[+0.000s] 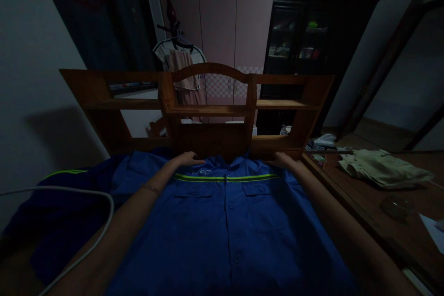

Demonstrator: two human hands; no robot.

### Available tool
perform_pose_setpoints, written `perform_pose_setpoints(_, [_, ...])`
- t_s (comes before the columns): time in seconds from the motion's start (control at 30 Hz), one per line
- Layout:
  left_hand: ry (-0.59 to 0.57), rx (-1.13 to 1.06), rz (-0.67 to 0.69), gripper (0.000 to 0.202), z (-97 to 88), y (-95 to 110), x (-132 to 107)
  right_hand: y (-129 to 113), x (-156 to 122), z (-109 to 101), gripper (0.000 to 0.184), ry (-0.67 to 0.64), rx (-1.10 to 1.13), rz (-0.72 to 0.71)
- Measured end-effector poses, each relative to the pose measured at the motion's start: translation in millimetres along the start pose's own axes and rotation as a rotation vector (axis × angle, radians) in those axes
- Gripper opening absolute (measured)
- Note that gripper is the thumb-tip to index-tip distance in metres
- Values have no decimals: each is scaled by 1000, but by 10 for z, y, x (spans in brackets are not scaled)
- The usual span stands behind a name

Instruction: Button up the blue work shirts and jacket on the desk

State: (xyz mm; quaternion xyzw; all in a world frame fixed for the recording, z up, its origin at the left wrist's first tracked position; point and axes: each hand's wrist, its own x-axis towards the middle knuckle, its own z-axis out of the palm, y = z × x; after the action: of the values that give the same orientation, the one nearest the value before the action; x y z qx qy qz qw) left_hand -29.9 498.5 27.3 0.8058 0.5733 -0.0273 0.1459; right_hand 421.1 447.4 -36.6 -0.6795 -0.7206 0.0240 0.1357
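Note:
A blue work shirt (208, 222) lies spread out front side up, its collar toward the wooden shelf. Bright yellow-green stripes cross its chest above two flap pockets, and its buttoned front faces me. My left hand (187, 159) grips the shirt at the left shoulder, thumb pointing inward. At the opposite shoulder my right hand (282, 160) pinches the cloth, its fingers partly hidden in the dim light. A darker blue garment (79, 199) with a similar stripe lies beside the shirt on the left.
A wooden shelf unit (208, 110) stands just beyond the collar. A pale cable (104, 192) loops across my left forearm. On the right, a brown table (367, 194) carries crumpled pale cloth (381, 169) and a glass dish (397, 206). Clothes (183, 64) hang behind the shelf.

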Motion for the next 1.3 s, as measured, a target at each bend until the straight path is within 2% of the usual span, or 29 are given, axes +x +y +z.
perform_pose_setpoints(0.13, [-73,-23,117,34,-79,-17,44,-59,-34,-70,19,-99,-27,-96])
perform_pose_setpoints(0.17, [-62,-26,148,29,-120,-20,24,-81,-52,-114,16,-85,-36,-115])
perform_pose_setpoints(0.23, [11,-34,196,25,-197,-21,-46,-124,-105,-220,22,-11,-55,-140])
perform_pose_setpoints(0.27, [110,-17,215,25,-225,-22,-93,-141,-141,-274,25,68,-75,-151])
perform_pose_setpoints(0.37, [565,171,261,28,-231,-40,-239,-150,-261,-382,24,363,-185,-185])
perform_pose_setpoints(0.4, [677,265,278,28,-208,-52,-278,-139,-297,-388,24,420,-225,-191])
perform_pose_setpoints(0.43, [721,349,295,28,-175,-67,-308,-123,-328,-376,24,418,-252,-187])
perform_pose_setpoints(0.47, [686,408,310,28,-136,-84,-325,-105,-351,-350,24,360,-261,-176])
perform_pose_setpoints(0.5, [604,435,305,28,-95,-102,-330,-87,-368,-314,23,279,-259,-161])
perform_pose_setpoints(0.6, [382,388,169,26,7,-146,-266,-76,-369,-192,23,106,-225,-101])
perform_pose_setpoints(0.67, [347,328,55,28,38,-152,-164,-136,-320,-142,24,119,-204,-52])
perform_pose_setpoints(0.73, [339,282,-16,39,45,-130,-27,-262,-222,-121,24,153,-167,3])
perform_pose_setpoints(0.87, [245,180,-129,59,80,-1,261,-643,45,-70,46,144,-45,103])
perform_pose_setpoints(0.97, [181,145,-168,53,160,131,387,-927,180,39,53,81,59,139])
perform_pose_setpoints(1.03, [180,149,-182,43,206,197,402,-1073,209,130,50,47,138,138])
perform_pose_setpoints(1.13, [242,164,-179,32,215,221,339,-1189,213,226,37,15,310,110])
perform_pose_setpoints(1.23, [319,161,-159,30,155,173,238,-1163,254,209,24,-49,556,84])
perform_pose_setpoints(1.3, [358,147,-157,30,102,138,186,-1082,313,134,23,-138,758,70])
